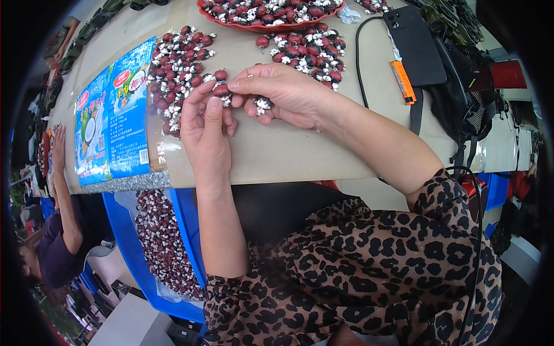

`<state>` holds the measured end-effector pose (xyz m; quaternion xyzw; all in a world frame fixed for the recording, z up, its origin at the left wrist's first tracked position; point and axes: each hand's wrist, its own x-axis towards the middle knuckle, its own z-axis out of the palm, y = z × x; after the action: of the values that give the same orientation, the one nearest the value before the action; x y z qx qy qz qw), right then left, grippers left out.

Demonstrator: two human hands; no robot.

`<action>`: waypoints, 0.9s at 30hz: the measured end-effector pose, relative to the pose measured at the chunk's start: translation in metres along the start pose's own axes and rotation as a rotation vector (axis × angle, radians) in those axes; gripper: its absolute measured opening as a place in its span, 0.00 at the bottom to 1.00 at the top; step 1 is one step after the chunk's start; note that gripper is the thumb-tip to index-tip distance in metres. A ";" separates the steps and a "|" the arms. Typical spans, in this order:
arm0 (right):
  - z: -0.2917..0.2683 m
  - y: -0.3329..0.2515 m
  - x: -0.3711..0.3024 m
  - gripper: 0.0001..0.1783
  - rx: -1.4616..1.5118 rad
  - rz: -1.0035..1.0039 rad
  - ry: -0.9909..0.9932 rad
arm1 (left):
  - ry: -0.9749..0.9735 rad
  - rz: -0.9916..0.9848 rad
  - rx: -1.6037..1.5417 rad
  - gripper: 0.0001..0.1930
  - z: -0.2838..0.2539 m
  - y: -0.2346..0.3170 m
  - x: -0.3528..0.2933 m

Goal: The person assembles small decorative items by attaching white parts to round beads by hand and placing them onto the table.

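Note:
My left hand (209, 135) is closed, pinching a small red, black and white figurine charm (221, 91) between thumb and finger. From the right, my right hand (291, 95) meets it, with its thumb and forefinger closed at the same charm. A second charm (262, 104) shows by the curled lower fingers of my right hand. Just beyond my left fingertips another charm (220, 75) lies at the edge of a loose pile of charms (179, 75). What my fingers do on the far side of the held charm is hidden.
A red scalloped tray (277, 27) of charms stands at the back, with another pile (309, 55) before it. Blue printed cardboard (130, 124) lies left; a phone (414, 46), cable and orange-wrapped item (403, 82) right. A blue bin (130, 254) of charms stands below. A co-worker's arm (66, 202) reaches in left.

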<state>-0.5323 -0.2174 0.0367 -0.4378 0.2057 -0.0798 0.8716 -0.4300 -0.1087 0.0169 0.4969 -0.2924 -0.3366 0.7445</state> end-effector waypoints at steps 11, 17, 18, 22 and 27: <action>0.000 0.002 0.001 0.10 -0.060 -0.105 0.067 | -0.023 -0.023 0.062 0.15 0.001 0.001 0.001; 0.001 0.002 0.003 0.12 -0.081 -0.128 0.061 | -0.030 -0.001 0.067 0.15 0.002 0.003 0.002; 0.001 0.002 0.002 0.13 -0.111 -0.132 0.055 | -0.029 -0.004 0.066 0.15 0.003 0.002 0.002; 0.003 0.002 0.003 0.13 -0.109 -0.147 0.066 | -0.014 -0.016 0.079 0.15 0.000 0.004 0.001; 0.004 0.002 0.001 0.13 -0.148 -0.186 0.081 | -0.032 -0.011 0.096 0.14 -0.003 0.000 0.000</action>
<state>-0.5299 -0.2140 0.0370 -0.5144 0.2043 -0.1627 0.8168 -0.4277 -0.1076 0.0163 0.5282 -0.3174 -0.3342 0.7131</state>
